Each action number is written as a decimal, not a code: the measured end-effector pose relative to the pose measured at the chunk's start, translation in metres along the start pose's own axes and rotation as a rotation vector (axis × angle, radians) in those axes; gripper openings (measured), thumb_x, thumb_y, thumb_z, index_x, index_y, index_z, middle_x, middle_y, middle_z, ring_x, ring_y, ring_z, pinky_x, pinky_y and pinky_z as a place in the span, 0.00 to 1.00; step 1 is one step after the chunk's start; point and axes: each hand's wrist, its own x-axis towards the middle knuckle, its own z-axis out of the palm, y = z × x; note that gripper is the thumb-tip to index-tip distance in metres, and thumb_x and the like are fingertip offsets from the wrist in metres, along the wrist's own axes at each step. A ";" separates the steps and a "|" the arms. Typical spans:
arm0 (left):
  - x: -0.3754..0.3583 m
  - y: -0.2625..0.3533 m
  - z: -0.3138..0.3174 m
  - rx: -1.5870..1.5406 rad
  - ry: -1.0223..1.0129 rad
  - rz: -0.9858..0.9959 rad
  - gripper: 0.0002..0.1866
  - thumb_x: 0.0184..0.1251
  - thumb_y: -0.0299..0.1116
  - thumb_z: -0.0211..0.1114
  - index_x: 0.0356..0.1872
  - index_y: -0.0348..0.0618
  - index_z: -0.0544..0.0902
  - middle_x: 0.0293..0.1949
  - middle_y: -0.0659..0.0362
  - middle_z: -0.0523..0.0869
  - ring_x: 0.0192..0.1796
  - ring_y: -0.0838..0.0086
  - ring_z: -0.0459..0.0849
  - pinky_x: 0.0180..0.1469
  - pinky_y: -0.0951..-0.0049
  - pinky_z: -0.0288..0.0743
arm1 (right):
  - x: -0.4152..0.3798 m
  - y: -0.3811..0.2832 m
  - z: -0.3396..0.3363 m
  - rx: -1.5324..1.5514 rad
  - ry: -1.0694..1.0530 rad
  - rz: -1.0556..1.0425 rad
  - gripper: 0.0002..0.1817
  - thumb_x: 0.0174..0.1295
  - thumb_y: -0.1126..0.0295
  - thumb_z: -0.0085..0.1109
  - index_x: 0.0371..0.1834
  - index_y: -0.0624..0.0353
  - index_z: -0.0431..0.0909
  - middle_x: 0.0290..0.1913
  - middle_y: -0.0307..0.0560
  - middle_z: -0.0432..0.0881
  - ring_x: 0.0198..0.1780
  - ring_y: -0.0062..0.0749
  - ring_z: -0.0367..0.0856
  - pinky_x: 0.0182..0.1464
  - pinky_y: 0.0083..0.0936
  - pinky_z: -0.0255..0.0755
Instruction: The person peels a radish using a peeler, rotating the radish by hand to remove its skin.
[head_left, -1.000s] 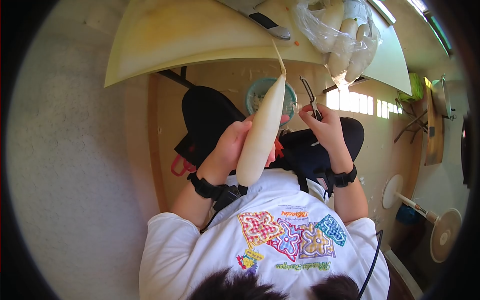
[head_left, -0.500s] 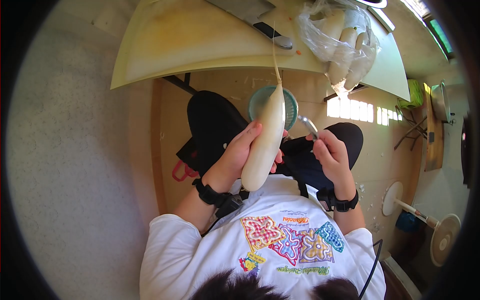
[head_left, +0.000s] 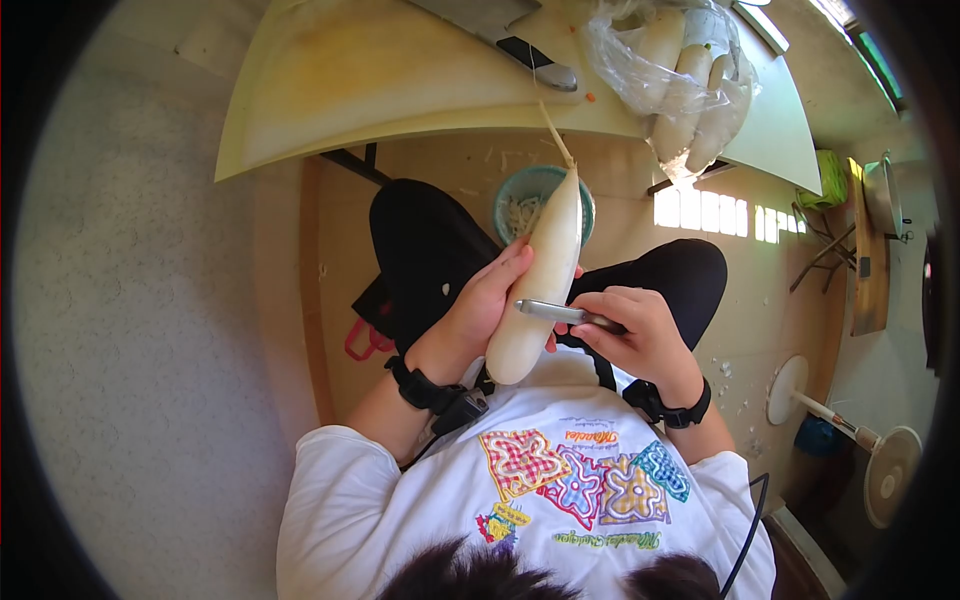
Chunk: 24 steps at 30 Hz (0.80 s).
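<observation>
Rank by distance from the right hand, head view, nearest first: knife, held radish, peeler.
1. Peeler: in the right hand, blade end pointing left.
2. Held radish: just left of the right hand, with the peeler's blade across it.
3. Knife: on the table, ahead and to the left, beyond the radish's root tip.
</observation>
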 end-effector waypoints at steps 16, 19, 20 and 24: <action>-0.007 0.004 0.015 0.235 0.023 -0.020 0.31 0.75 0.55 0.47 0.69 0.44 0.59 0.49 0.50 0.81 0.27 0.65 0.84 0.24 0.67 0.81 | -0.005 0.008 0.005 -0.145 0.135 -0.028 0.13 0.53 0.69 0.72 0.42 0.57 0.84 0.22 0.41 0.75 0.19 0.32 0.74 0.21 0.26 0.66; -0.008 0.000 0.011 0.217 0.027 -0.005 0.29 0.76 0.52 0.45 0.68 0.45 0.59 0.48 0.50 0.81 0.27 0.65 0.84 0.24 0.67 0.81 | -0.006 0.010 0.004 -0.159 0.154 -0.052 0.13 0.53 0.70 0.72 0.42 0.57 0.84 0.22 0.41 0.75 0.18 0.32 0.73 0.20 0.25 0.65; -0.009 0.000 0.010 0.220 0.044 -0.041 0.28 0.76 0.50 0.44 0.68 0.45 0.59 0.47 0.49 0.81 0.27 0.65 0.84 0.23 0.67 0.81 | -0.007 0.011 0.003 -0.157 0.174 -0.015 0.13 0.53 0.70 0.72 0.42 0.58 0.84 0.22 0.42 0.75 0.19 0.31 0.73 0.21 0.25 0.65; -0.014 -0.001 0.007 0.226 0.075 -0.086 0.25 0.76 0.46 0.42 0.68 0.45 0.59 0.47 0.48 0.81 0.26 0.65 0.84 0.23 0.67 0.81 | -0.008 0.012 0.005 -0.150 0.175 0.019 0.13 0.54 0.70 0.72 0.42 0.59 0.84 0.22 0.43 0.75 0.19 0.31 0.72 0.21 0.25 0.65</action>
